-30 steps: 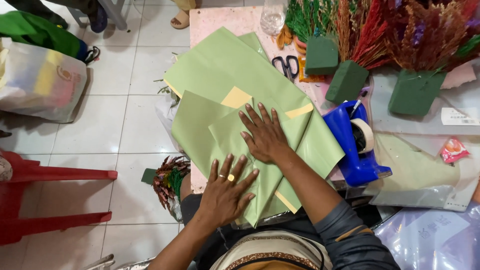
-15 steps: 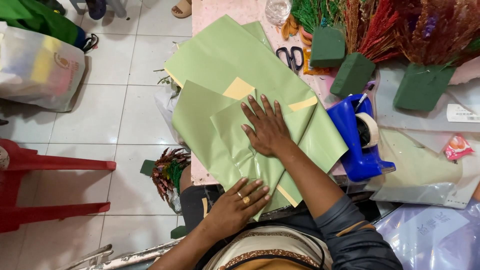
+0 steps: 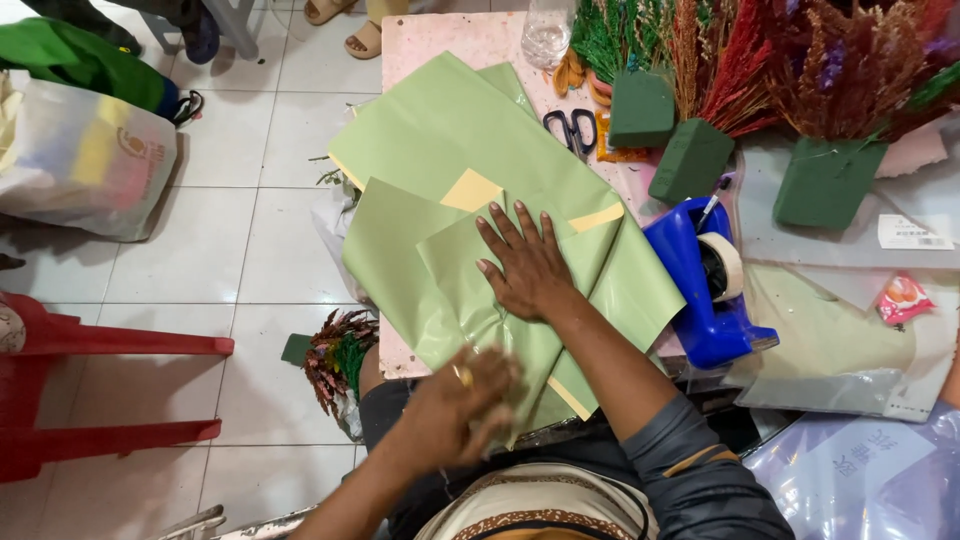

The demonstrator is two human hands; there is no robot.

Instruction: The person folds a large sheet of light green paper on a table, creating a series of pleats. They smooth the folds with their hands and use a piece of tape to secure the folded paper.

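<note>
Our right hand point(image 3: 528, 268) lies flat with its fingers point(image 3: 500, 232) spread wide, pressing the green wrapping sheets point(image 3: 450, 130) onto the pink worktop point(image 3: 450, 35). Our left hand point(image 3: 462, 405) is blurred at the sheets' near edge, below the right fingers; we cannot tell its grip. A blue tape dispenser point(image 3: 700, 290) sits to their right, scissors point(image 3: 572, 130) beyond them.
</note>
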